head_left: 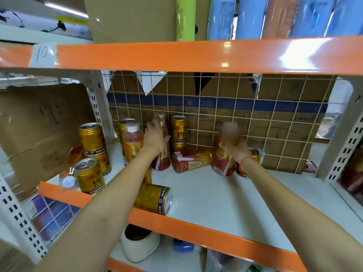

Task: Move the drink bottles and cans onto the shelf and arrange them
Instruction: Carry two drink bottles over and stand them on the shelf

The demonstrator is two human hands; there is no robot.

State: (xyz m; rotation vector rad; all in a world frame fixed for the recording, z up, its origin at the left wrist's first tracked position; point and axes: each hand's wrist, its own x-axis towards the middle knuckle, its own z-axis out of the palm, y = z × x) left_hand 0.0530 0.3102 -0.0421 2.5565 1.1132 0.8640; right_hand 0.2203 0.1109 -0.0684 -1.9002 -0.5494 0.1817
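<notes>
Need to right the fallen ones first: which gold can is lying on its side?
The gold can at the shelf's front edge, just under the left forearm, lies on its side, end facing right. The other gold cans stand upright.

"Red Bull" on gold can (pixel 178 131); "10" on paper tag (pixel 42 54).

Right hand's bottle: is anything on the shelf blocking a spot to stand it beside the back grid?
Partly. A bottle lying on its side sits just left of the held bottle, a can behind the right hand. The shelf farther right looks bare.
</notes>
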